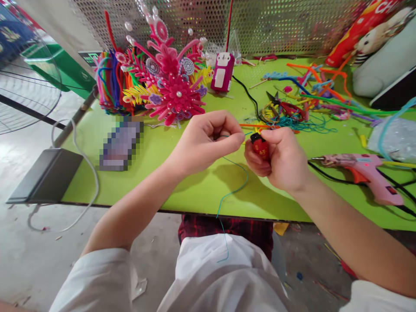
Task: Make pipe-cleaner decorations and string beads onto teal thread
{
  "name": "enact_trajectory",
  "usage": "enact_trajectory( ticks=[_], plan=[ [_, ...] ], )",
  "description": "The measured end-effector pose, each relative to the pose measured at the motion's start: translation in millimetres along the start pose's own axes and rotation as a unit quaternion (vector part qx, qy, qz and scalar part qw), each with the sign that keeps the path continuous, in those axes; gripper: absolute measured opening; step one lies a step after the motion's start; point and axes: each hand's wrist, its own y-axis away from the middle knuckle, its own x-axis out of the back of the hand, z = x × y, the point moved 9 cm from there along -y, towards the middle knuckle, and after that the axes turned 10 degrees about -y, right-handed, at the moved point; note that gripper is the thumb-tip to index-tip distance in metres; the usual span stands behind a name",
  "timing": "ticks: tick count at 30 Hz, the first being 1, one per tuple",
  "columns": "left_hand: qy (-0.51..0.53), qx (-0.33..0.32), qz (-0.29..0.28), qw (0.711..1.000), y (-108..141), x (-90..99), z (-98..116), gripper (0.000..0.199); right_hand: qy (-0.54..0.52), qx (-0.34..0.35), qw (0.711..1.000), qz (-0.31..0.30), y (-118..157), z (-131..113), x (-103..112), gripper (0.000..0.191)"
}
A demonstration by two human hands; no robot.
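Observation:
Thumb and forefinger of my left hand pinch a thin teal thread. Its short end points toward my right hand, while the long tail hangs over the table edge onto my white shirt. A red lighter with a black top is gripped in my right hand, the thumb near its top. I cannot make out any flame. Both hands are raised above the green table, close together but apart. Just behind them lie a tangle of teal thread and black-bladed cutters with red handles.
A pink glue gun lies at the right, its cord behind it. A pink flower ornament stands at the back left, near a purple box. Loose pipe cleaners fill the back right. A grey box sits at the left corner.

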Motion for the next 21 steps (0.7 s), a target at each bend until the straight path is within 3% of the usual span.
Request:
enact_trajectory(
  ticks=[9,21],
  plan=[
    [0.003,0.043,-0.001,0.999,1.2,0.0,-5.0,0.015,-0.017,0.004,1.0,-0.005,-0.3,-1.0,-0.9,0.055],
    [0.005,0.053,0.001,0.999,1.1,0.2,-7.2,0.013,-0.016,-0.013,1.0,0.001,-0.3,2.8,-1.9,0.054]
  ],
)
